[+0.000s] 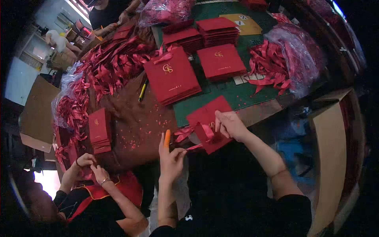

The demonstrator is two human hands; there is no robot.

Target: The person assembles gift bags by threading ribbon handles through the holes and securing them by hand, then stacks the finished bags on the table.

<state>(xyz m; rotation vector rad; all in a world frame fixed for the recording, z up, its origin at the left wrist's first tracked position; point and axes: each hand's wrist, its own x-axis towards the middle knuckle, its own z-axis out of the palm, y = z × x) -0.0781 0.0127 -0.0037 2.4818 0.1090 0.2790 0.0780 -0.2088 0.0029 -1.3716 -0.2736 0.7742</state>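
A small red paper bag [216, 111] with a gold logo lies tilted at the near edge of the table. My right hand [233, 125] is closed over its right part, fingers curled against it; whether a ribbon is also in those fingers is hidden. From the bag a red ribbon [194, 147] runs left to my left hand [172, 161], which pinches its end between thumb and fingers. An orange finger cover [167, 138] sits on a raised finger of that hand. Beyond the bag lie stacked red bags [173, 75], the front one bearing a ribbon handle.
More red bags [221, 61] stand in stacks behind. Ribbon bundles [272, 65] lie right and left, partly in plastic. A yellow pen [142, 91] and red scraps lie on the brown cloth. A co-worker's hands [92, 168] work at left. A cardboard box [331, 158] stands right.
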